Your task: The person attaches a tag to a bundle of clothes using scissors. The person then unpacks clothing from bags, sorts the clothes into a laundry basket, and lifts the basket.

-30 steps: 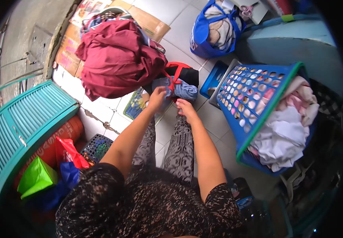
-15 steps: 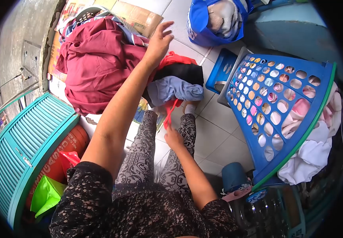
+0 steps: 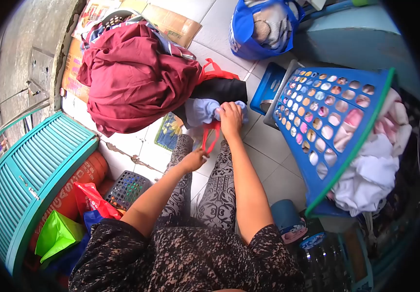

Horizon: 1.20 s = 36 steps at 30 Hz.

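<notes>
A red strap [image 3: 212, 139] of the bag at my feet is pinched in my left hand [image 3: 195, 159], just above my knees. My right hand [image 3: 231, 119] is closed on the light blue cloth [image 3: 201, 111] that lies on top of this bag. Black cloth [image 3: 223, 91] shows behind the blue one, and a second red strap [image 3: 215, 71] loops out on the far side. The bag's body is mostly hidden by the clothes. Beside it, at the left, a large maroon cloth [image 3: 137, 78] covers a heap of laundry.
A blue laundry basket [image 3: 342, 131] leans at the right with white and pink clothes. At the back stands a blue bag [image 3: 243, 31] of cloth. Teal louvred panel [image 3: 40, 175], red gas cylinder [image 3: 91, 168] and dark crate [image 3: 128, 188] are at the left.
My left hand has come down from above the maroon cloth and now holds the red strap. My right hand has moved from the strap up onto the light blue cloth.
</notes>
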Each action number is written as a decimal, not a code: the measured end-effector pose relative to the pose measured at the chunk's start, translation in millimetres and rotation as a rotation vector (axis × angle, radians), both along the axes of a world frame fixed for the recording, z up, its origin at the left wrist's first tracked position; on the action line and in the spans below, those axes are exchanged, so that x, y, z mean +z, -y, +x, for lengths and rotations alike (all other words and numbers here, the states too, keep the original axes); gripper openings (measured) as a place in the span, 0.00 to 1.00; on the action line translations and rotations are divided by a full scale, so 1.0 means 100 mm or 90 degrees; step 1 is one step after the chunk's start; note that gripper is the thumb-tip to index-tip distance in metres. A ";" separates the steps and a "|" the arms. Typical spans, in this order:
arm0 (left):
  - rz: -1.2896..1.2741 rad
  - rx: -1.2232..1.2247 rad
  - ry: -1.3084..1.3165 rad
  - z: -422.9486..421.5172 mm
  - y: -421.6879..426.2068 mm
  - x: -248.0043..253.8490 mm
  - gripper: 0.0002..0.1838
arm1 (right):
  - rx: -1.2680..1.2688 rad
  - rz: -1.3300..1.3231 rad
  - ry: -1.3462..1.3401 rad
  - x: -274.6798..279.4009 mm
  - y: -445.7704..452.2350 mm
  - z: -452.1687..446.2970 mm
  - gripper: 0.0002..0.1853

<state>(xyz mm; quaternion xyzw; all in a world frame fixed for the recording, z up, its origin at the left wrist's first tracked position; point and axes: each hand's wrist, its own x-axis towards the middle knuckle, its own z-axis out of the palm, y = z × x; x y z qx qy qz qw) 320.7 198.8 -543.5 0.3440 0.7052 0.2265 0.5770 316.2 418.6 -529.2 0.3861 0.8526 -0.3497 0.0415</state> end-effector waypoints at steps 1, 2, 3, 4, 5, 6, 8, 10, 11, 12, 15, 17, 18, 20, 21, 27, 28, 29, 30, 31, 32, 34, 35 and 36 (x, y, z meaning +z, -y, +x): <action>-0.006 -0.035 -0.020 0.02 0.05 0.10 0.13 | -0.152 -0.201 -0.140 0.16 -0.04 0.10 0.05; -0.049 -0.013 0.020 0.00 0.06 0.20 0.13 | -0.299 -0.403 -0.283 0.30 -0.07 0.23 0.05; -0.090 0.009 0.059 -0.05 0.06 0.30 0.13 | -0.442 -0.608 -0.428 0.45 -0.11 0.32 0.05; -0.132 0.030 0.100 -0.09 0.07 0.41 0.13 | -0.470 -0.578 -0.408 0.59 -0.12 0.40 0.06; -0.151 0.077 0.103 -0.10 0.10 0.42 0.13 | -0.500 -0.547 -0.388 0.72 -0.14 0.49 0.08; -0.131 0.103 0.053 -0.16 0.08 0.53 0.13 | -0.176 -0.162 -0.108 0.82 -0.25 0.59 0.10; -0.097 0.148 -0.017 -0.30 0.01 0.68 0.12 | -0.112 -0.065 -0.024 1.00 -0.26 0.61 0.13; -0.093 0.192 -0.027 -0.44 -0.06 0.73 0.12 | -0.396 -0.526 -0.269 1.20 -0.20 0.63 0.15; -0.074 0.225 -0.002 -0.53 -0.14 0.84 0.13 | -0.374 -0.662 -0.405 1.39 -0.23 0.62 0.13; -0.026 0.261 0.033 -0.60 -0.20 0.85 0.13 | -0.283 -0.519 -0.256 1.43 -0.21 0.67 0.11; -0.049 0.370 0.147 -0.70 -0.29 0.73 0.16 | -0.222 -0.270 -0.262 1.84 -0.30 0.68 0.08; -0.027 0.381 0.234 -0.77 -0.32 0.59 0.18 | -0.230 -0.286 -0.354 2.58 -0.40 0.60 0.09; -0.046 0.371 0.238 -0.79 -0.38 0.77 0.18 | -0.270 -0.250 -0.389 2.94 -0.47 0.65 0.08; -0.066 0.364 0.251 -0.89 -0.35 0.81 0.18 | -0.404 -0.263 -0.464 3.53 -0.57 0.70 0.07; -0.068 0.365 0.263 -0.92 -0.27 0.66 0.17 | -0.404 -0.232 -0.526 3.65 -0.67 0.81 0.06; -0.144 0.341 0.208 -1.03 -0.04 0.62 0.14 | -0.450 -0.069 -0.751 4.74 -1.02 1.13 0.07; -0.146 0.342 0.210 -1.05 0.00 0.64 0.14 | -0.446 -0.051 -0.769 4.81 -1.08 1.15 0.06; -0.173 0.338 0.188 -1.07 0.02 0.63 0.14 | -0.447 0.038 -0.733 4.83 -1.18 1.19 0.06; -0.182 0.345 0.184 -1.07 0.03 0.67 0.14 | -0.470 0.119 -0.677 4.78 -1.32 1.29 0.07; -0.192 0.352 0.182 -1.08 0.05 0.68 0.14 | -0.492 0.200 -0.615 4.66 -1.44 1.40 0.08; -0.194 0.352 0.181 -1.10 0.07 0.71 0.15 | -0.486 0.290 -0.511 4.52 -1.56 1.52 0.08; -0.199 0.352 0.180 -1.12 0.09 0.76 0.15 | -0.465 0.458 -0.293 4.25 -1.73 1.71 0.09; -0.192 0.367 0.184 -1.12 0.08 0.77 0.15 | -0.476 0.450 -0.290 4.17 -1.75 1.73 0.09; -0.190 0.384 0.187 -1.11 0.09 0.77 0.15 | -0.487 0.436 -0.285 4.07 -1.72 1.74 0.09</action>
